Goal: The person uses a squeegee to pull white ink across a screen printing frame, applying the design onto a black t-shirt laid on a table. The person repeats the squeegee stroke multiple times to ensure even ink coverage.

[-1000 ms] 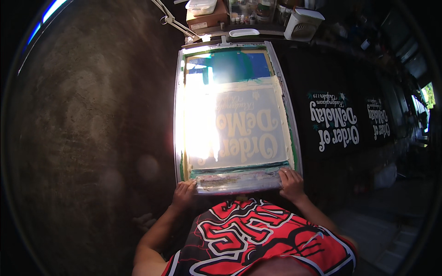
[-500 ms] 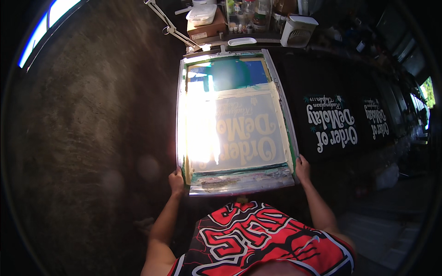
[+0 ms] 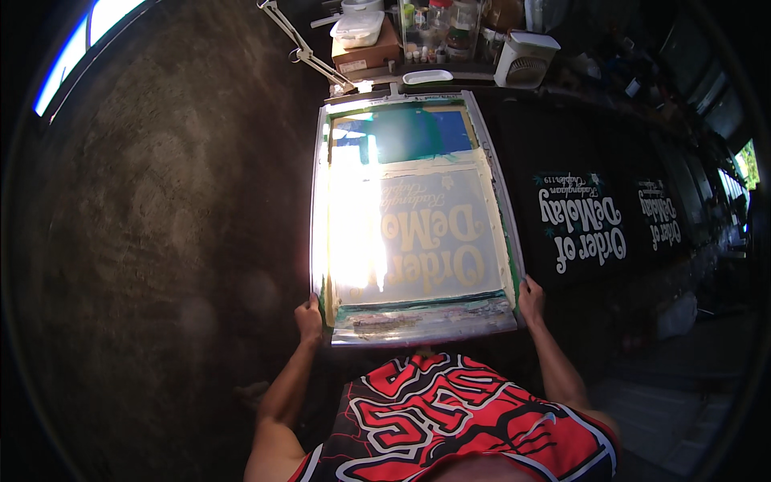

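Observation:
A large screen printing frame (image 3: 503, 205) with metal rails lies in front of me, its long sides running away from me. Pale lettering shows upside down through its mesh, and a blue and green patch covers the far end. Strong glare washes out the left part of the mesh. My left hand (image 3: 308, 320) is closed around the near left corner of the frame. At the near right corner, my right hand (image 3: 531, 300) grips the opposite rail. The undersides of both hands' grips are hidden.
Black fabric with a white and teal print (image 3: 585, 225) lies to the right, with a second print (image 3: 660, 217) beyond it. Behind the frame are a white tray (image 3: 427, 77), a small white fan (image 3: 526, 60), a cardboard box (image 3: 367, 55), jars (image 3: 458, 42) and a white lamp arm (image 3: 303, 53).
The view has shifted slightly, so the whole scene sits a little lower and further right. Both hands keep their hold on the frame; it shows no clear movement against the table.

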The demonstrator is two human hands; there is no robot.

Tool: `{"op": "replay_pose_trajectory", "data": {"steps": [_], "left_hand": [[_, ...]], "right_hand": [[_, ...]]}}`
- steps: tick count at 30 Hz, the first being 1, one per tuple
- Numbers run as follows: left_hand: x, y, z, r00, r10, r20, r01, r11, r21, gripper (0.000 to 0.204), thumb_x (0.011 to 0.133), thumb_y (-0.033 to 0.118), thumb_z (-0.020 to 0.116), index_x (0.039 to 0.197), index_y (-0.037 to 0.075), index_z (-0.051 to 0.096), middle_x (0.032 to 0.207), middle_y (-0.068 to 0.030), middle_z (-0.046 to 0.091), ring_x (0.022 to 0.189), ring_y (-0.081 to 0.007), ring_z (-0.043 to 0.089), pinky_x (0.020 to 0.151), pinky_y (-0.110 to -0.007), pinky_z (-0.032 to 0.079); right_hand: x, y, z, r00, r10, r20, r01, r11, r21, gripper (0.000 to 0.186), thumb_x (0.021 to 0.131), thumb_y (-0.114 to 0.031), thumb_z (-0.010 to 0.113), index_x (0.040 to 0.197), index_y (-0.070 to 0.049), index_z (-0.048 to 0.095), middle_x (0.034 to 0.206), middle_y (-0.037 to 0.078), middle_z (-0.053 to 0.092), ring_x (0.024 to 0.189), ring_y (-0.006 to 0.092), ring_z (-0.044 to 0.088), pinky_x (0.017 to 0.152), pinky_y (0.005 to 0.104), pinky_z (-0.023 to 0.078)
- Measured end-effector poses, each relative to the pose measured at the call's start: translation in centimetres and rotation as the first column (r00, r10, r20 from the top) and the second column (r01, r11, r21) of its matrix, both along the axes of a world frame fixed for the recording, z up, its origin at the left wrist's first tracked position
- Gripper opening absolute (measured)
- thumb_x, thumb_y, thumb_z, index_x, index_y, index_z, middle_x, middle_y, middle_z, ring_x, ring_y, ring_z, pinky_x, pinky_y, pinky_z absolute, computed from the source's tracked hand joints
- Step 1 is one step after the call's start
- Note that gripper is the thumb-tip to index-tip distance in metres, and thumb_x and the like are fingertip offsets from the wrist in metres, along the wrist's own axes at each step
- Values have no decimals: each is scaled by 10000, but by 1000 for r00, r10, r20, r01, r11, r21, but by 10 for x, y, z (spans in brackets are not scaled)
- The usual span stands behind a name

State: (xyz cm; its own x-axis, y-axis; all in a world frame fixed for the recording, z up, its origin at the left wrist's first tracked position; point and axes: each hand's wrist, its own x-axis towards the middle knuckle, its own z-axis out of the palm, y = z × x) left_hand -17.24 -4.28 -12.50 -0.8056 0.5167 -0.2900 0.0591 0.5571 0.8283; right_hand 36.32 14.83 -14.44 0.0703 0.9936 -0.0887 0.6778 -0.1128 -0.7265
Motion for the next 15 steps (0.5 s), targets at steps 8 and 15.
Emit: {"op": "replay_pose_trajectory", "data": {"steps": [8,15], "left_hand": [[-2,9,4,1000,14,28,-14,1000,28,485,1042,325,600,916,-125,729,809,-129,726,752,-162,613,714,-370,484],[-3,15,9,997,26,77,-29,998,48,470,1045,323,600,940,-115,736,827,-124,727,760,-155,612,713,-355,484]], "right_hand": [[-8,4,7,1000,-7,28,6,1000,5,429,992,-211,557,1303,73,639,1219,322,670,1175,429,657,993,423,515],[-11,7,6,999,15,48,-17,999,47,434,983,-226,566,1283,77,647,1139,334,684,1097,447,681,938,441,538]]}}
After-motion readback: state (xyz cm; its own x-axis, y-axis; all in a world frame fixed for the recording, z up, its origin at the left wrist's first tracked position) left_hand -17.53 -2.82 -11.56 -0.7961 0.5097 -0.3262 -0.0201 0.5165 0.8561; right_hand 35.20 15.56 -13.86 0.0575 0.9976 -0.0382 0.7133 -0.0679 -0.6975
